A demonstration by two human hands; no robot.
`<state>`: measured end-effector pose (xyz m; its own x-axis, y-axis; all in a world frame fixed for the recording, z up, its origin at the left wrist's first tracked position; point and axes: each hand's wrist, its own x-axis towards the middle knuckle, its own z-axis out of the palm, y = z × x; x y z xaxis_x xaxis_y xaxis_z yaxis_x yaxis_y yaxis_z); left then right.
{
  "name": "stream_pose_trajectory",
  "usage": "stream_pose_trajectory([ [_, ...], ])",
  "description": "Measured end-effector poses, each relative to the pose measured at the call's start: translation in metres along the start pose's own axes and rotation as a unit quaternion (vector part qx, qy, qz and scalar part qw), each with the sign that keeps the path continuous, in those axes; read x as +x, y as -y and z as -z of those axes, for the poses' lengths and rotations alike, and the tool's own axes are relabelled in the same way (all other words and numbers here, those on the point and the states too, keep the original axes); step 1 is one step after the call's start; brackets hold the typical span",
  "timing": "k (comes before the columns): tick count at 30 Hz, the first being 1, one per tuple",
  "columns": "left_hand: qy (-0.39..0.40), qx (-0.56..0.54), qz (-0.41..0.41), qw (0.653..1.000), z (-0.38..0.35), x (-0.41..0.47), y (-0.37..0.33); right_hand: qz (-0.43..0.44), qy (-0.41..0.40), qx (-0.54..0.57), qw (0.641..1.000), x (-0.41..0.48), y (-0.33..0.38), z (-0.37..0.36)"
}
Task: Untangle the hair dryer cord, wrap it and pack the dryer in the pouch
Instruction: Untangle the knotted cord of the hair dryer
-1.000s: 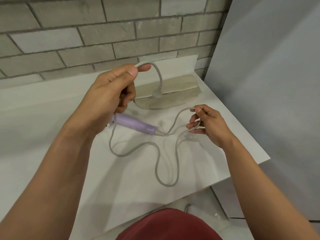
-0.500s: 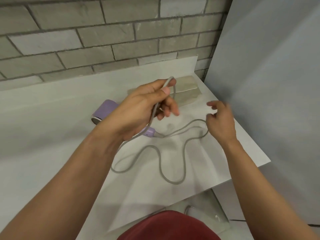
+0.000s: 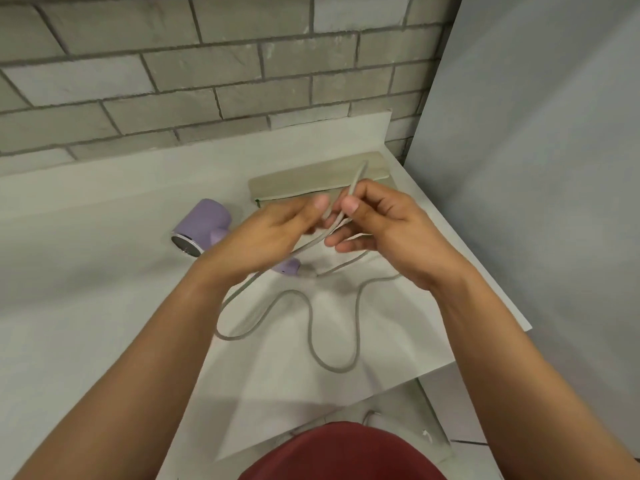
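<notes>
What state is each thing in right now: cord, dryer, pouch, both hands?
cord: unwrapped, loose loops on the table, one stretch lifted between both hands.
dryer: lying on its side on the table, outside the pouch.
pouch: lying flat behind the hands; open or closed unclear.
left hand: grips the cord.
right hand: pinches the cord with thumb and fingers.

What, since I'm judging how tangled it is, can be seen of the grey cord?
The cord is grey, thin, smooth, rubbery-looking. One end joins the lilac dryer at its handle; the rest snakes in loose curves over the white table. Left hand and right hand pinch a doubled stretch, raised near the pouch. Its plug is not visible.
</notes>
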<state>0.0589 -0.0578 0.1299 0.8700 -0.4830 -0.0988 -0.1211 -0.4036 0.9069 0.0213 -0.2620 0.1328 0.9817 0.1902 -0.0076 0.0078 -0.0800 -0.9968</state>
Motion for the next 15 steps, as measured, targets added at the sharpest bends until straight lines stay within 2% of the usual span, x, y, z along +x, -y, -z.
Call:
stream_pose_trajectory([
  [5, 0.165, -0.05, 0.056, 0.983, -0.013, -0.03, 0.068, 0.027, -0.033, 0.093, 0.995, -0.001, 0.014, 0.039],
  [7, 0.236, -0.024, 0.064, 0.969, -0.025, -0.037, 0.089, 0.04, -0.051, 0.117, 0.991, -0.002, 0.016, 0.053],
  [9, 0.264, 0.033, 0.067, 0.962, -0.03, -0.043, 0.099, 0.048, -0.091, 0.143, 0.984, -0.003, 0.017, 0.069],
  [11, 0.238, 0.065, 0.085, 0.965, -0.032, -0.05, 0.105, 0.042, -0.136, 0.159, 0.977, -0.003, 0.013, 0.085],
  [13, 0.156, 0.052, 0.091, 0.982, -0.03, -0.055, 0.107, 0.015, -0.177, 0.164, 0.97, -0.001, 0.005, 0.1],
  [15, 0.078, 0.054, 0.037, 0.995, -0.023, -0.057, 0.105, -0.02, -0.208, 0.179, 0.961, 0.002, -0.007, 0.113],
])
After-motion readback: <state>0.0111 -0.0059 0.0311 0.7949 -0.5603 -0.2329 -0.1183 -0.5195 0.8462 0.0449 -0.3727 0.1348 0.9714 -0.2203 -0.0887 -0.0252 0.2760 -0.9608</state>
